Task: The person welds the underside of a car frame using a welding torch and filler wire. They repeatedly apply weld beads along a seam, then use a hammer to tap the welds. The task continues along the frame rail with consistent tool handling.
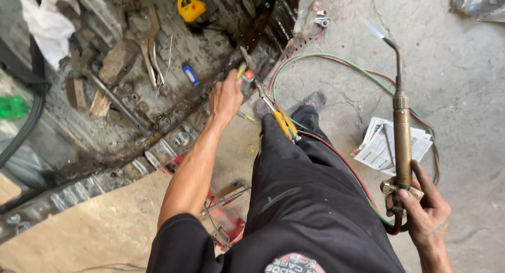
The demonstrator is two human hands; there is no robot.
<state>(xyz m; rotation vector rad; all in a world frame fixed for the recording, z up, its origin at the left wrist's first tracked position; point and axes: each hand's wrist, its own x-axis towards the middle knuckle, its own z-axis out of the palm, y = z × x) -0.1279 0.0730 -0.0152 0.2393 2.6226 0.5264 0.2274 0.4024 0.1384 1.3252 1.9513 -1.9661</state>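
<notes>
My left hand (225, 97) is stretched forward and grips a small hammer (245, 62) by its handle, its head raised beside the rusty metal sill (158, 120) of a stripped vehicle floor. My right hand (423, 202) holds a brass gas welding torch (402, 125) upright by its valve end. A small blue flame (374, 30) burns at the torch's bent tip, pointed away over the concrete. Yellow-handled pliers (281, 118) rest on my black-trousered leg (300, 189).
Red and green gas hoses (336, 60) loop over the cracked concrete floor (463, 83). Printed papers (376, 147) lie by the torch. A yellow tape measure (190, 6), a blue lighter (190, 73) and a white rag (47, 23) lie inside the rusty floor pan. A red tool (229, 220) sits below.
</notes>
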